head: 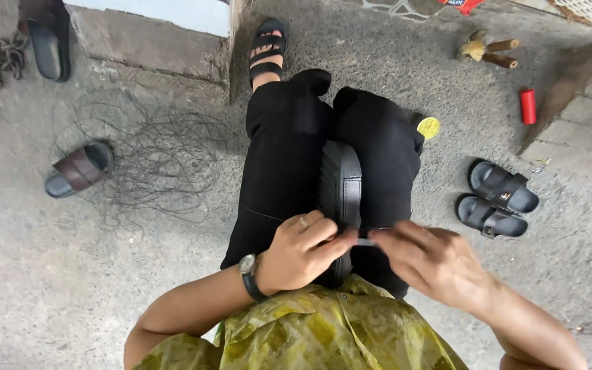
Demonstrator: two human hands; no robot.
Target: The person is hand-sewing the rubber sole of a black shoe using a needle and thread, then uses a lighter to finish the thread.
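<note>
- A black sandal (pixel 340 188) is lying on the person's lap, stretching away just beyond the fingertips.
- The left hand (pixel 299 250) is pinching closed on a thin pale tool (pixel 366 241), its fingers resting on the sandal.
- The right hand (pixel 433 260) is gripping the tool's other end, fingers closed.

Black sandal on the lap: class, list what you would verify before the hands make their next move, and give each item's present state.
1. Black sandal wedged between the knees: ok.
2. Left hand on the sandal's near end: ok.
3. Right hand pinching a small pale piece together with the left fingertips: ok.
4. What the pale piece is: cannot tell.
5. Tangle of thin wire lying away from the hands: ok.
6. Sandal's near end visible: not ok, hands cover it.
</note>
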